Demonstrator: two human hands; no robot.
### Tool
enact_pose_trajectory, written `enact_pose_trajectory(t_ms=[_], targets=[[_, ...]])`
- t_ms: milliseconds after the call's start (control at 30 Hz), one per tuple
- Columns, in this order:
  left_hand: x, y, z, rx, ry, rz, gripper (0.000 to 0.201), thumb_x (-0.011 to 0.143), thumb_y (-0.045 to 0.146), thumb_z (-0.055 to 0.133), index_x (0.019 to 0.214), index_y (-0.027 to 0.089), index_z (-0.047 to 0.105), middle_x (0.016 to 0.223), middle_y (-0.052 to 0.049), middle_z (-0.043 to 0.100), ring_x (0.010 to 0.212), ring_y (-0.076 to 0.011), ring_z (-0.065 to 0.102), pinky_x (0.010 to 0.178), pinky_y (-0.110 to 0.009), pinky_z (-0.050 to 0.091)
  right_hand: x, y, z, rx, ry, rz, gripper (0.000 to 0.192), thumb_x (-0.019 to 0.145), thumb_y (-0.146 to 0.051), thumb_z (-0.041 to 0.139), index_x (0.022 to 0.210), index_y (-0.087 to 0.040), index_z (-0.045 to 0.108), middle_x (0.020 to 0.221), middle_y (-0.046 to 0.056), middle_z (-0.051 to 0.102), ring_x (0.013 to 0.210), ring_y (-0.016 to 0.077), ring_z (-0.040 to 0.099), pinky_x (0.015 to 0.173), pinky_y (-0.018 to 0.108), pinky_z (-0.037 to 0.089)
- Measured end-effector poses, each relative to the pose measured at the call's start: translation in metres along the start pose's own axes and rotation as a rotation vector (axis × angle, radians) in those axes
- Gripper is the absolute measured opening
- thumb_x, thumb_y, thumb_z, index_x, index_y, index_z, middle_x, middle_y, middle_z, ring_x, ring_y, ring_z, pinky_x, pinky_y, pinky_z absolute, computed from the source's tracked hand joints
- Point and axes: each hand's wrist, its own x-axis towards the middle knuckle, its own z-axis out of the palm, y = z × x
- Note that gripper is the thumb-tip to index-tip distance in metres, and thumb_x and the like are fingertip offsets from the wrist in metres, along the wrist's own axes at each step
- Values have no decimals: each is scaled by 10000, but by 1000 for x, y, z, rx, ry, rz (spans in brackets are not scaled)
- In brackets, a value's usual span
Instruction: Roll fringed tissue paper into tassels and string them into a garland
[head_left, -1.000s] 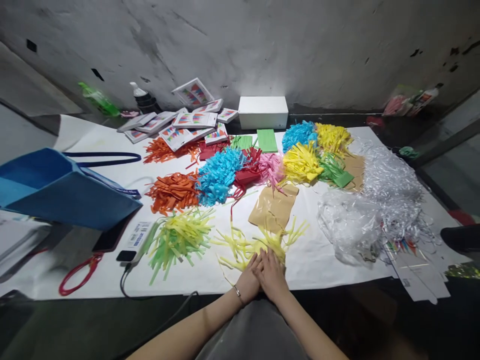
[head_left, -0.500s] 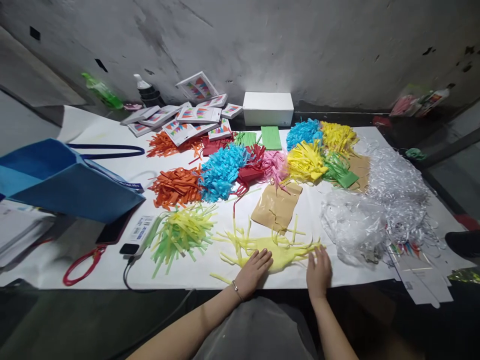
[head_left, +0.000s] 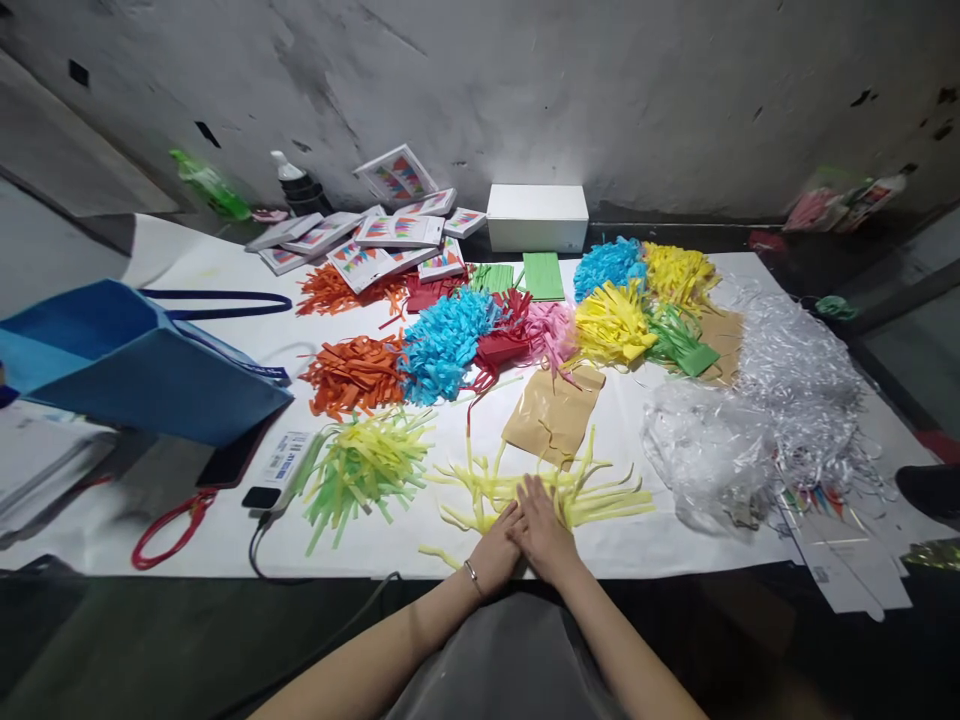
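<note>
Yellow paper strips (head_left: 592, 492) fan out on the table (head_left: 675, 545), pinned beneath both palms. Left hand (head_left: 496, 548) and right hand (head_left: 541, 530) lie flat, fingers spread, touching, gripping nothing. Beyond the right hand sits a brown pouch (head_left: 553, 412); no lettering readable.

A white-covered counter (head_left: 225, 540) runs along the wall. On it lie heaps of fringed paper: orange (head_left: 354, 372), blue (head_left: 444, 342), pink (head_left: 551, 330), yellow (head_left: 611, 322) and a yellow-green heap (head_left: 364, 465). A flattened yellow fringe (head_left: 592, 490) lies at the near edge, just in front of a brown paper bag (head_left: 553, 412). A blue tote bag (head_left: 127, 365) sits at the left, clear plastic wrappers (head_left: 757, 420) at the right, and printed card packs (head_left: 382, 240) and a white box (head_left: 537, 217) at the back.
</note>
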Motion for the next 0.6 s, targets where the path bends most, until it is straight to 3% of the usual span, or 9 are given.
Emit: enact_pose_trajectory(t_ms=[67,133,233,300,367,467,600], targets=[[-2,0,-5,1,-28,42,519,891,126,452,1395,216,367,1443,-66,421,1379,-216,280,1130,-463,262,-9,26,-3,-73,59,113,664,931,-500,379,1480,-190,173,1502,99,282,1385,259,246,1117,488,204],[-4,-1,-9,-1,-39,72,512,906,113,421,1404,205,346,1448,-80,412,1382,-228,274,1115,-488,277,-20,46,-9,-129,94,123,681,931,-489,388,1482,-162,157,1487,125,310,1377,261,264,1125,484,180],[-7,-4,-11,-51,14,84,427,936,147,393,1360,192,404,1416,-98,455,1367,-222,310,1095,-492,309,-30,57,-21,-159,65,-13,815,844,-553,524,1477,-171,182,1518,129,230,1398,283,193,1127,494,166],[-7,-7,-13,-116,77,79,346,945,186,396,1277,187,492,1354,-106,523,1336,-215,365,1077,-479,342,-34,56,-28,-158,31,-98,830,771,-550,623,1448,-213,281,1528,116,207,1401,306,170,1119,526,165],[-8,-9,-16,-188,140,66,297,945,189,389,1194,188,552,1266,-108,593,1280,-202,440,1046,-450,388,-36,55,-31,-149,39,-145,650,790,-418,649,1374,-248,421,1508,96,278,1394,300,196,1111,534,185],[-7,-8,-25,-265,207,9,274,940,175,377,1099,193,600,1158,-101,649,1175,-188,531,990,-415,443,-38,55,-33,-122,109,-174,396,852,-171,543,1238,-258,564,1428,63,432,1375,254,259,1098,501,242],[-3,-5,-37,-275,237,-96,235,934,216,411,1022,196,628,1077,-91,672,1076,-191,577,938,-395,469,-34,52,-34,-34,181,-104,246,856,-229,556,1085,-245,644,1341,68,526,1314,249,362,1078,503,253]])
